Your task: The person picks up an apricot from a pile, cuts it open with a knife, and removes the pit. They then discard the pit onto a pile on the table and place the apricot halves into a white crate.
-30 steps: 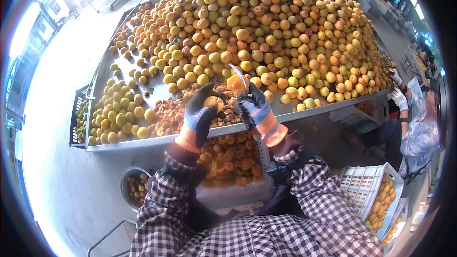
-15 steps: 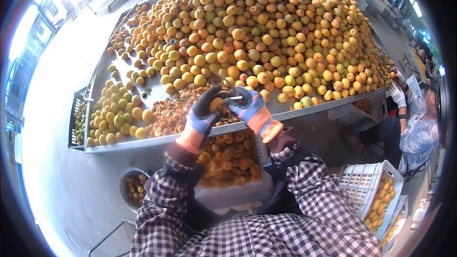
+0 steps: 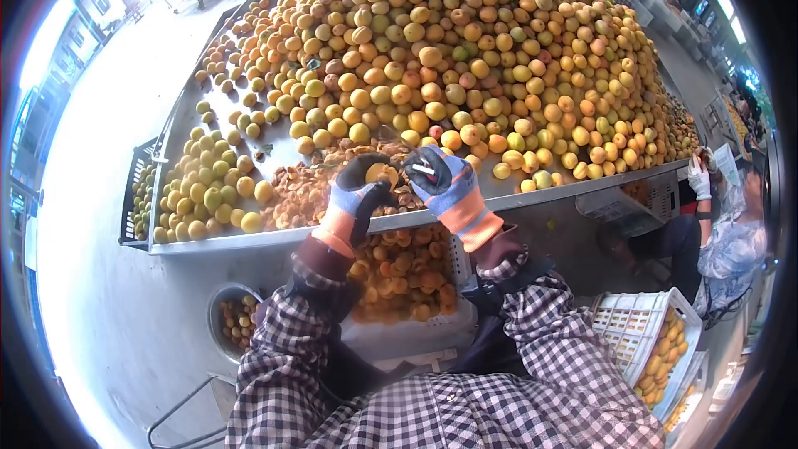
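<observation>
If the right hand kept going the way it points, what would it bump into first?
Most likely the apricot pinched in the left hand. The right hand, gripping a knife, points leftward straight at it, and they look almost touching. Depth is hard to judge here.

Apricot heap (image 3: pixel 482 58) fills the table (image 3: pixel 274 162); bare metal shows only at its left.

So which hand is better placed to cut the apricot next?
Right, probably. The right hand grips the knife close beside the apricot, which the left hand holds in its fingers over the table edge. The left hand has no tool.
</observation>
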Motion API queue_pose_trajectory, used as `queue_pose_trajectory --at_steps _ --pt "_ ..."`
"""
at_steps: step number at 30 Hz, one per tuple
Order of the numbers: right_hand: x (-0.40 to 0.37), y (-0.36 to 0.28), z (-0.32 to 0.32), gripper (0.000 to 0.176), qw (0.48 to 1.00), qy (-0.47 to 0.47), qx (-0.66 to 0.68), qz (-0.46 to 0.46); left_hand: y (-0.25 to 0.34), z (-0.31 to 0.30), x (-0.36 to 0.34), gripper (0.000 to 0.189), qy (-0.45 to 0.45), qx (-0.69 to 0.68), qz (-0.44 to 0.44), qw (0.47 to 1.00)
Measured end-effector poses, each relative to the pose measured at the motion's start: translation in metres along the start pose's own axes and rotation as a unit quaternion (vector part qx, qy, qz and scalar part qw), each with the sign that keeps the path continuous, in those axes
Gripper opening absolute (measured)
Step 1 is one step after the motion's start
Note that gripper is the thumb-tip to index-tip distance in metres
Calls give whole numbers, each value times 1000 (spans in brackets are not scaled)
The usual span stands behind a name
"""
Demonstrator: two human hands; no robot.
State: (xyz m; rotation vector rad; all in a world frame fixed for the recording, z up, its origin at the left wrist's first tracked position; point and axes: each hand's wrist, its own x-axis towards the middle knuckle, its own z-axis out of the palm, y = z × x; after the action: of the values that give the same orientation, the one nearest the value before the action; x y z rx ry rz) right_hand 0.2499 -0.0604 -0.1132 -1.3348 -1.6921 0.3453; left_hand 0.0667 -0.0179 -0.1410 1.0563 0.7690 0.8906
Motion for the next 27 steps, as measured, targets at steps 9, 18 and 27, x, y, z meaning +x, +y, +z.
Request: queue_pose_trajectory --at_steps 9,18,27 --pt "21 4 -16 13 853 157 459 193 5 24 -6 48 -35 0 -37 999" --pt "31 -24 -17 19 815 229 528 67 -1 48 -13 42 -84 36 -73 993" --pt "24 -22 -2 21 840 179 511 39 6 55 -15 32 -52 70 -44 995"
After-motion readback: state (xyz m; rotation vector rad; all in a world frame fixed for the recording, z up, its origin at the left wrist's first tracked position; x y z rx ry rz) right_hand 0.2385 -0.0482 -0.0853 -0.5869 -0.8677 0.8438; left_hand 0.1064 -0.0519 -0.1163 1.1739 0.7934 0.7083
